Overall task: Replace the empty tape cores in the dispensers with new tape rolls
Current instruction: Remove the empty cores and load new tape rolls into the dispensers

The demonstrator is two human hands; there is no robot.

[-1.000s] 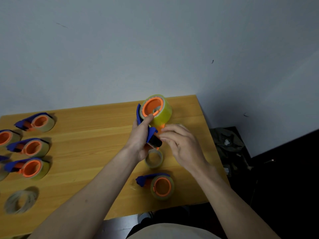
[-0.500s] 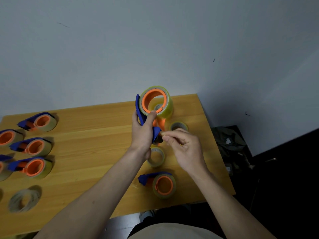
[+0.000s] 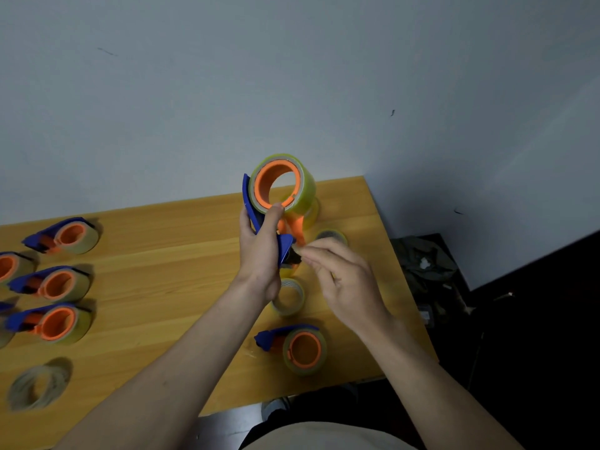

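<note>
My left hand grips a blue tape dispenser held upright above the wooden table. An orange hub carries a yellowish tape roll on it. My right hand pinches at the dispenser's lower front end, where the tape's end seems to be; the strip itself is too small to make out. A loose tape roll lies under my hands. A second one sits behind my right hand.
Another loaded dispenser lies near the table's front edge. Several loaded dispensers line the left side. An empty core ring lies at the front left. The table ends at the right, with a dark bag on the floor.
My left hand has lifted the dispenser higher and turned it more upright. My right hand stays at its lower end, fingers pinching.
</note>
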